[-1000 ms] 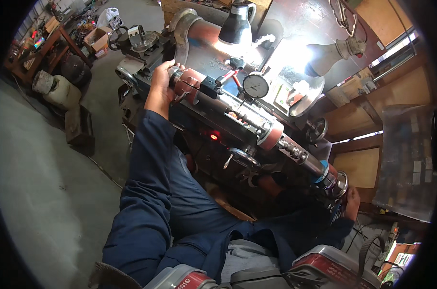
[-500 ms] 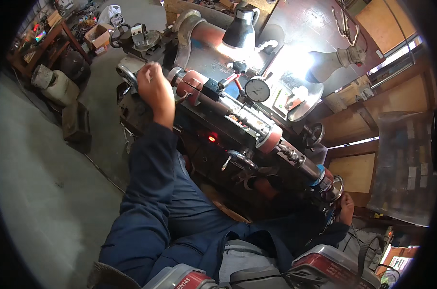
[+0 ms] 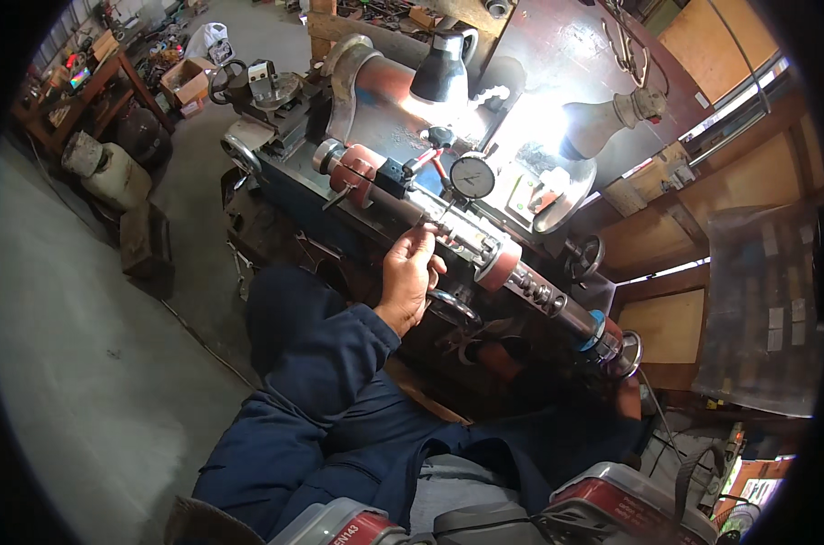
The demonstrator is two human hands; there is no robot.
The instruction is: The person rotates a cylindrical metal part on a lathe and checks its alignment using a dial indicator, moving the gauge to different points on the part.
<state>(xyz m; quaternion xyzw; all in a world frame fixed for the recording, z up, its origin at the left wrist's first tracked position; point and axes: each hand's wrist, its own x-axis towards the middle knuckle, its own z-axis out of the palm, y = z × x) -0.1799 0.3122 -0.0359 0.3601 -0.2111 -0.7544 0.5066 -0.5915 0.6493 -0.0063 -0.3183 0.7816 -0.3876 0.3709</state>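
Note:
A long steel boring bar assembly (image 3: 395, 205) runs slantwise across the bench machine, carried by a red clamp (image 3: 353, 174) and a red collar (image 3: 500, 265). My left hand (image 3: 407, 280) reaches up to the bar's middle, thumb and fingertips pinched together against its lit part; whatever they pinch is too small to make out. Just above stands a round dial gauge (image 3: 473, 178) on a red-jointed holder. At the bar's lower right end is a chromed handwheel (image 3: 631, 354). Beside that wheel my right hand (image 3: 628, 396) lies in shadow, its fingers hard to see.
Two lit lamps, a dark one (image 3: 440, 74) and a grey one (image 3: 602, 127), hang over the machine. Another handwheel (image 3: 454, 307) sticks out below the bar. On the left floor stand a gas cylinder (image 3: 112, 171) and a wooden box (image 3: 147, 238). A clear plastic sheet (image 3: 761, 309) hangs at right.
My left hand has come from the bar's far left end, moving right and down to its middle, where the fingers now pinch. My right hand has dropped slightly at the end handwheel.

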